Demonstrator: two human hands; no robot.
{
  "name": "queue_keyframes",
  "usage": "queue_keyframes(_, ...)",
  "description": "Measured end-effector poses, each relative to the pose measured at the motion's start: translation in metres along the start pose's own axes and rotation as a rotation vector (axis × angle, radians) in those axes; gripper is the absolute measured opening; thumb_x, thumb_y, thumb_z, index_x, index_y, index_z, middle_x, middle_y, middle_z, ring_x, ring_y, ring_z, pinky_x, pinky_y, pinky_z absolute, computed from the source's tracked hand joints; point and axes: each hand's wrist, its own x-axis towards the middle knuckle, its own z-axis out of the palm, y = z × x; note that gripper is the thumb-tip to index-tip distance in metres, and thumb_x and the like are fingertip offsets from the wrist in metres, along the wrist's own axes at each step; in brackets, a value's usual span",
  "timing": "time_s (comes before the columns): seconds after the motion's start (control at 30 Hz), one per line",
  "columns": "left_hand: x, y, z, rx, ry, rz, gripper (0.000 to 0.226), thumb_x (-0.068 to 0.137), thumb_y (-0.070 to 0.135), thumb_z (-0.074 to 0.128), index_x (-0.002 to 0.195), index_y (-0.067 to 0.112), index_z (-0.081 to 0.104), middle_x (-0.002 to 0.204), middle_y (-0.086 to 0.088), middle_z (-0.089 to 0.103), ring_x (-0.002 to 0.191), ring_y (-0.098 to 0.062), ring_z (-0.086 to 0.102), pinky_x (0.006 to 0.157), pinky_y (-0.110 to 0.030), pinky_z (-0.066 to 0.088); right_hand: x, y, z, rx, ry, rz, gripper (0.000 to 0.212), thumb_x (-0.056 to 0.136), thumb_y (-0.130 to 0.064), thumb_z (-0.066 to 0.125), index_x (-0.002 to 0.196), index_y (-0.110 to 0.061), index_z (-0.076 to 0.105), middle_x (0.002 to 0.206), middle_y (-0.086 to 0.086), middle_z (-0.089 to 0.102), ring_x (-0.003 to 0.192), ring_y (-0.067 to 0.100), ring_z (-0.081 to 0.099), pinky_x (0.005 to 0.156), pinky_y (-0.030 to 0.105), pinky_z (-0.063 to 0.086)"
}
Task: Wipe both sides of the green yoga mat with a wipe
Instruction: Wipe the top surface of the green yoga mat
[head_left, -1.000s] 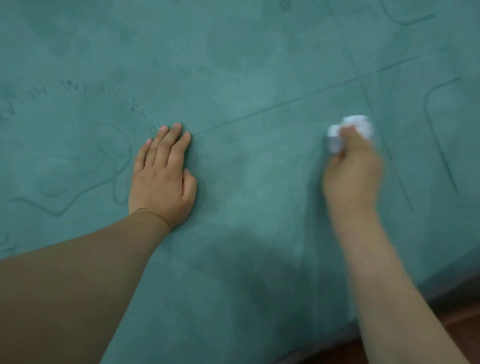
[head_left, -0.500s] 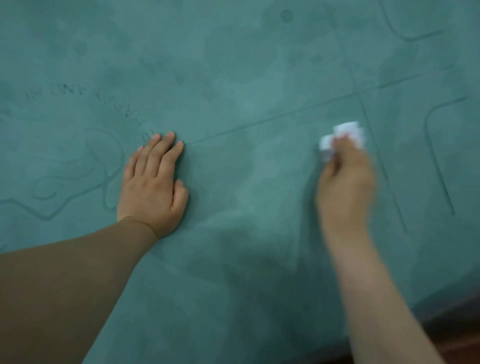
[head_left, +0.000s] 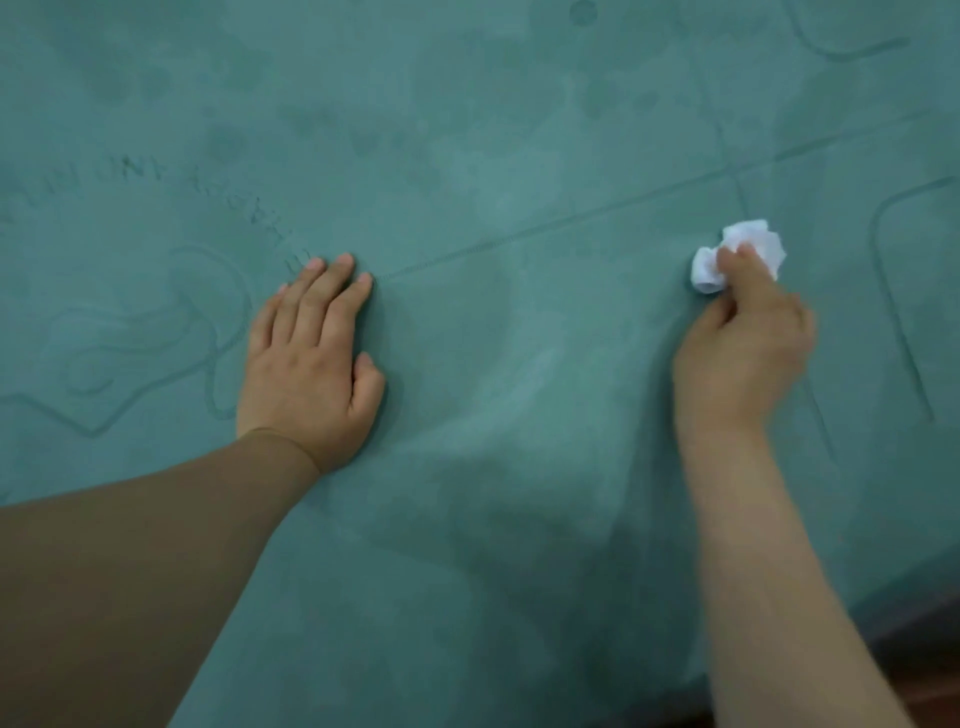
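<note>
1. Spread flat, the green suede-textured yoga mat (head_left: 493, 156) fills the view.
2. Left hand (head_left: 306, 364) presses it, fingers straight.
3. Right hand (head_left: 743, 348) pinches the crumpled white wipe (head_left: 748, 244), bunched beyond its fingertips on the mat.

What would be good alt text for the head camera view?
A right hand grips a crumpled white wipe against a green yoga mat, while the left hand presses flat on the mat. Embossed lines and lettering mark the surface.

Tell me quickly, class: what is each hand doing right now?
Left hand: open, fingers straight, pressed flat on the green yoga mat.
Right hand: closed, gripping the crumpled white wipe against the mat.
</note>
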Motion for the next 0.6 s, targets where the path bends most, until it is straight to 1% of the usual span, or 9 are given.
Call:
queue_keyframes(0.03, 0.0, 0.0, 0.0, -0.002, 0.002, 0.0, 0.066, 0.082, 0.027, 0.039, 0.144, 0.007, 0.043, 0.154, -0.01, 0.038, 0.146, -0.028, 0.027, 0.12, -0.045, 0.018, -0.019, -0.014, 0.003, 0.044, 0.074, -0.108, 0.029, 0.089, 0.001, 0.049, 0.106, -0.006, 0.072, 0.104, 0.011, 0.071, 0.089, 0.024, 0.061, 0.086, 0.02, 0.042)
queue_keyframes(0.17, 0.0, 0.0, 0.0, 0.0, 0.013, 0.001, 0.066, 0.081, 0.026, 0.039, 0.144, 0.006, 0.043, 0.154, -0.011, 0.039, 0.145, -0.028, 0.028, 0.12, -0.044, 0.018, -0.153, -0.054, 0.007, 0.119, -0.58, -1.022, 0.033, 0.102, -0.01, 0.033, 0.115, -0.003, 0.061, 0.114, 0.01, 0.067, 0.107, 0.025, 0.062, 0.104, 0.035, 0.036)
queue_keyframes(0.2, 0.0, -0.001, 0.0, 0.0, 0.017, 0.002, 0.066, 0.081, 0.026, 0.04, 0.144, 0.006, 0.043, 0.154, -0.011, 0.039, 0.145, -0.028, 0.028, 0.12, -0.044, 0.018, -0.156, -0.052, -0.001, 0.155, -0.741, -1.162, 0.033, 0.103, -0.013, 0.033, 0.114, -0.004, 0.063, 0.116, 0.01, 0.066, 0.109, 0.026, 0.061, 0.105, 0.034, 0.035)
queue_keyframes(0.23, 0.0, 0.0, 0.001, -0.001, 0.019, 0.005, 0.066, 0.081, 0.026, 0.04, 0.144, 0.007, 0.043, 0.154, -0.011, 0.039, 0.145, -0.028, 0.028, 0.12, -0.044, 0.019, -0.143, -0.048, -0.007, 0.168, -0.727, -1.225, 0.035, 0.104, -0.018, 0.034, 0.109, -0.007, 0.067, 0.115, 0.009, 0.067, 0.107, 0.025, 0.062, 0.103, 0.033, 0.037)
queue_keyframes(0.33, -0.001, -0.001, 0.001, -0.006, 0.005, 0.0, 0.065, 0.082, 0.026, 0.04, 0.145, 0.008, 0.042, 0.155, -0.009, 0.037, 0.146, -0.026, 0.026, 0.121, -0.044, 0.017, -0.066, -0.047, -0.03, 0.221, -0.589, -0.68, 0.037, 0.1, -0.022, 0.046, 0.103, 0.007, 0.068, 0.107, 0.024, 0.067, 0.086, 0.019, 0.063, 0.082, 0.013, 0.046)
queue_keyframes(0.4, 0.0, 0.0, 0.0, -0.008, 0.0, 0.0, 0.065, 0.083, 0.026, 0.04, 0.145, 0.009, 0.041, 0.156, -0.008, 0.036, 0.147, -0.026, 0.025, 0.121, -0.042, 0.015, -0.021, -0.036, -0.047, -0.109, -0.431, -0.348, 0.031, 0.097, -0.005, 0.046, 0.116, 0.016, 0.057, 0.116, 0.035, 0.058, 0.095, 0.024, 0.05, 0.067, -0.002, 0.034)
queue_keyframes(0.5, -0.001, -0.001, -0.001, -0.01, -0.001, -0.006, 0.065, 0.083, 0.027, 0.039, 0.146, 0.008, 0.041, 0.156, -0.008, 0.036, 0.147, -0.026, 0.024, 0.121, -0.039, 0.011, -0.003, 0.01, -0.053, -0.193, -0.12, 0.061, 0.034, 0.093, -0.015, 0.046, 0.12, -0.006, 0.065, 0.106, 0.027, 0.063, 0.098, 0.04, 0.055, 0.077, 0.027, 0.037)
queue_keyframes(0.53, -0.001, 0.0, -0.001, -0.009, -0.001, -0.007, 0.065, 0.083, 0.027, 0.039, 0.146, 0.008, 0.041, 0.156, -0.008, 0.036, 0.147, -0.025, 0.024, 0.121, -0.038, 0.011, -0.011, 0.013, -0.043, -0.199, -0.105, 0.057, 0.032, 0.091, -0.017, 0.049, 0.116, -0.013, 0.069, 0.098, 0.021, 0.066, 0.09, 0.037, 0.057, 0.075, 0.032, 0.037)
queue_keyframes(0.6, -0.001, 0.0, 0.0, -0.003, 0.001, -0.002, 0.065, 0.083, 0.027, 0.039, 0.145, 0.008, 0.041, 0.156, -0.008, 0.036, 0.147, -0.025, 0.025, 0.121, -0.038, 0.011, -0.072, 0.005, -0.017, -0.123, -0.207, -0.248, 0.026, 0.088, -0.013, 0.058, 0.11, -0.016, 0.071, 0.097, 0.011, 0.069, 0.088, 0.026, 0.06, 0.08, 0.032, 0.042)
